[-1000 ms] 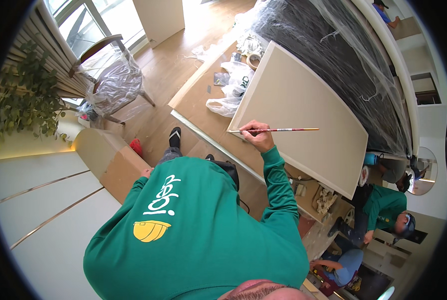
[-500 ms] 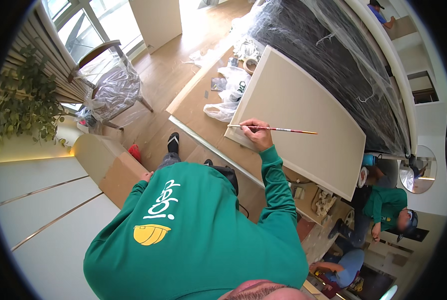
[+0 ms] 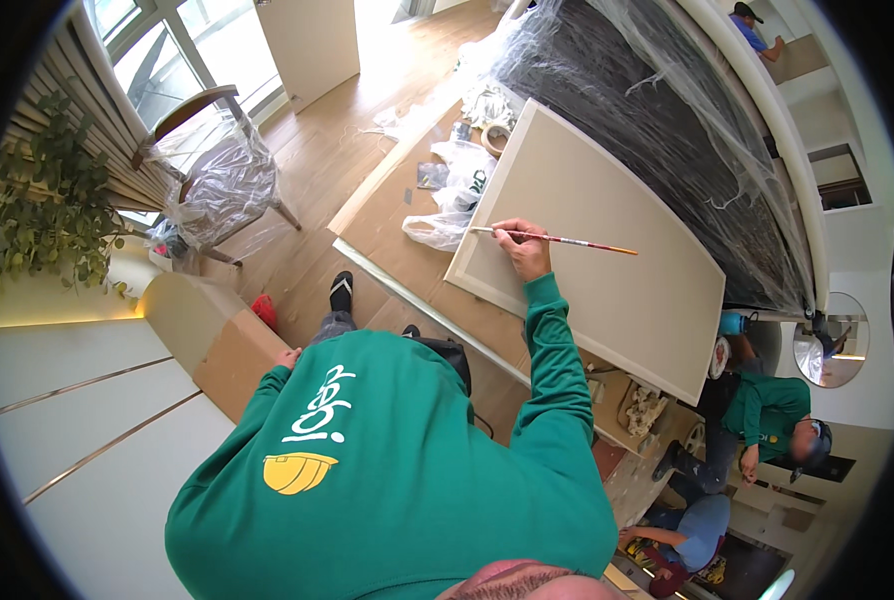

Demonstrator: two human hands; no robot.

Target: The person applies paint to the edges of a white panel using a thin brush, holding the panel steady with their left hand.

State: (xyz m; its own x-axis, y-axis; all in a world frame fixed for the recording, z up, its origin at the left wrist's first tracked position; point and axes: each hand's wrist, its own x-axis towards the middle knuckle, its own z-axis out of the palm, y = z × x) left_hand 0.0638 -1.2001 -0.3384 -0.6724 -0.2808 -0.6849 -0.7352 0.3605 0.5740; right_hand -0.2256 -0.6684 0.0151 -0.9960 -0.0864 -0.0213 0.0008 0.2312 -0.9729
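Note:
My right hand (image 3: pixel 523 249) pinches a thin paintbrush (image 3: pixel 587 244) with a red and orange handle. The brush's pale tip points left, at the left edge of a flat beige panel (image 3: pixel 607 270) with a raised border. That panel lies on a cardboard-covered table (image 3: pixel 382 225). Whether the bristles touch the border is too small to tell. My left hand (image 3: pixel 288 358) is low at my left side, beside a brown cardboard-covered piece (image 3: pixel 229 362). Its fingers are mostly hidden by my sleeve and too small to read.
Beyond the panel's left edge lie a white plastic bag (image 3: pixel 457 190) and a tape roll (image 3: pixel 496 138). Plastic film (image 3: pixel 657 110) drapes a dark surface behind. A wrapped chair (image 3: pixel 227 185) stands at left. A co-worker in green (image 3: pixel 772 410) and another person (image 3: pixel 702 530) are at right.
My right hand and the brush have moved farther away along the panel's left edge. The whole view has shifted slightly. My left hand stays by the cardboard.

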